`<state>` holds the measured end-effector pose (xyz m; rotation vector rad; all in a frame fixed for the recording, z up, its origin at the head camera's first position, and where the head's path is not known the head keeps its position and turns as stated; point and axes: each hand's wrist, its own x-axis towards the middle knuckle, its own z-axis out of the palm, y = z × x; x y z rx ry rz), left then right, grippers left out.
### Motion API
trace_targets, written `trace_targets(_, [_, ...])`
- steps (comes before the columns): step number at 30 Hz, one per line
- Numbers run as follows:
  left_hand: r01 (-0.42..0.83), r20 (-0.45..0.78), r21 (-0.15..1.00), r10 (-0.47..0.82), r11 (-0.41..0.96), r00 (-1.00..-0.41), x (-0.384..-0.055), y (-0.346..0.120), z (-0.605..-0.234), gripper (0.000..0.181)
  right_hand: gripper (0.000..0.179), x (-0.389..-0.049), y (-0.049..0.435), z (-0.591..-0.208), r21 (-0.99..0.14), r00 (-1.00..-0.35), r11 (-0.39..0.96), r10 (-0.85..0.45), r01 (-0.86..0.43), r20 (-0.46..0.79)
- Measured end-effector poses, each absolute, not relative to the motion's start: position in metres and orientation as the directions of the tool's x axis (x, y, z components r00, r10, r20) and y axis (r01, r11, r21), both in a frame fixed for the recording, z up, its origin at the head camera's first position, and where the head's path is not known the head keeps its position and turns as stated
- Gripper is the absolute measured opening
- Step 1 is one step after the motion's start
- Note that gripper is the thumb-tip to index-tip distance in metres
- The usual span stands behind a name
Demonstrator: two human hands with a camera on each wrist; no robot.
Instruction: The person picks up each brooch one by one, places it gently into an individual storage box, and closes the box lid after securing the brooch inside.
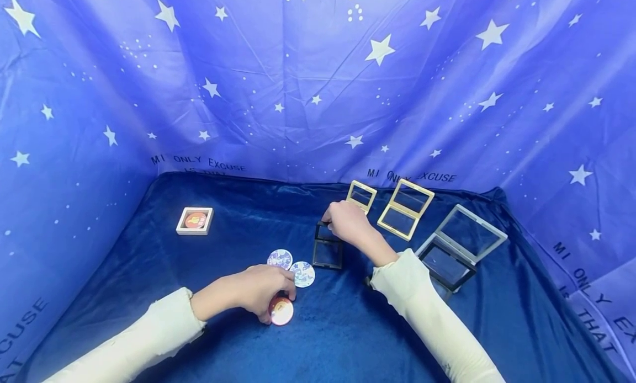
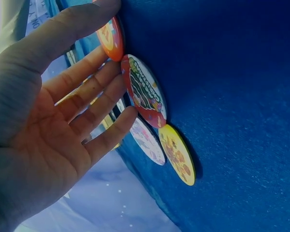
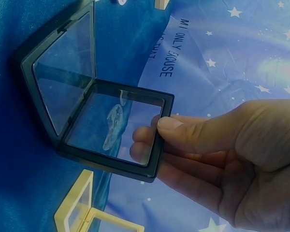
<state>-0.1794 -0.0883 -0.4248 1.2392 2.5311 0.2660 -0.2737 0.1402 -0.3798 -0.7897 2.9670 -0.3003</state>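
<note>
My left hand [image 1: 258,289] is low over the blue cloth, thumb and forefinger at opposite edges of a round orange-red badge [image 1: 281,311]. In the left wrist view, a red-and-green badge [image 2: 145,92], a yellow badge [image 2: 177,154] and a pale purple badge [image 2: 149,141] lie by the other fingertips. Two purple-and-white badges [image 1: 303,274] show beyond that hand in the head view. My right hand [image 1: 348,223] pinches the rim of one half of a hinged black display frame [image 3: 157,140], with clear film in both halves; its other half leans back, unfolded.
A white-framed case [image 1: 195,232] holding an orange badge sits at the left. Toward the right stand a small yellow frame [image 1: 361,193], a larger yellow frame [image 1: 396,231], a grey frame [image 1: 487,252] and another black frame [image 1: 462,281]. Starry curtains [image 1: 318,96] enclose the cloth.
</note>
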Motion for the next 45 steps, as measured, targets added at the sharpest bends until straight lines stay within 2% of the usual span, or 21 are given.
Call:
trace_targets(12, [0.750, -0.175, 0.280, 0.800, 0.599, -0.574, -0.178, -0.086, -0.425, 0.040, 0.019, -0.275, 0.141, -0.376, -0.230, -0.862, 0.843, -0.506, -0.486, -0.034])
trace_targets(18, [0.757, -0.173, 0.270, 0.804, 0.594, -0.569, -0.176, -0.085, -0.425, 0.045, 0.020, -0.275, 0.146, -0.374, -0.252, -0.861, 0.841, -0.505, -0.479, -0.051])
trace_targets(27, [0.805, -0.101, 0.231, 0.836, 0.546, -0.539, -0.174, -0.083, -0.430, 0.044, 0.021, -0.276, 0.158, -0.369, -0.293, -0.861, 0.838, -0.501, -0.460, -0.082])
trace_targets(34, [0.791, -0.107, 0.245, 0.827, 0.561, -0.553, -0.172, -0.082, -0.428, 0.043, 0.020, -0.278, 0.169, -0.370, -0.306, -0.868, 0.851, -0.481, -0.427, -0.126])
trace_targets(45, [0.733, -0.131, 0.326, 0.797, 0.596, -0.589, -0.171, -0.079, -0.426, 0.041, 0.021, -0.277, 0.168, -0.371, -0.322, -0.868, 0.843, -0.485, -0.431, -0.109])
